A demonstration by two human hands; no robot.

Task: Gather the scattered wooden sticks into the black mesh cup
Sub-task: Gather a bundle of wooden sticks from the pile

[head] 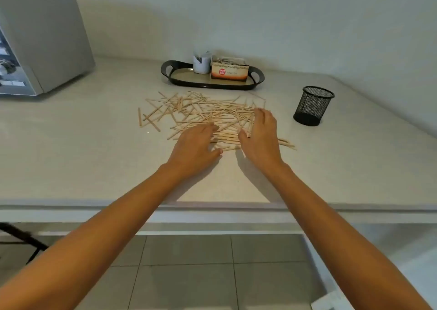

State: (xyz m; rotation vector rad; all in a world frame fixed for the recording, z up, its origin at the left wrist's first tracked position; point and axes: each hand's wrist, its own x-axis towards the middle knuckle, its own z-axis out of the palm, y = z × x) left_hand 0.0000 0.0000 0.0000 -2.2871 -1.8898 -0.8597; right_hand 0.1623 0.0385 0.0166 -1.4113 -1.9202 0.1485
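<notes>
- Pale stone countertop (94, 144) against a plain wall, seen from above by the head camera; tiled floor shows below its front edge.
- Black mesh cup (312, 106): stands upright with its mouth open. No sticks are visible inside.
- Wooden sticks (189, 111): a loose, criss-crossed heap lying flat on the countertop, left of the cup and clearly apart from it. All visible sticks are outside the cup.
- Left hand (194, 149): on the heap's near side, the hand farther from the cup. It lies palm down with fingers straight and together and grips nothing, probably to sweep sticks inward.
- Right hand (260, 139): at the end of the heap nearest the cup. It stands on its edge, fingers extended and thumb spread, holding nothing. It seems to act as a wall that the sticks can be pushed against.
- Judged step: bunching the spread into one bundle, since single sticks would be slow to lift.
- Dark oval tray (257, 78): behind and left of the cup, carrying a box (229, 72) and a white container (201, 64).
- Grey appliance (47, 38): far left of the cup.
</notes>
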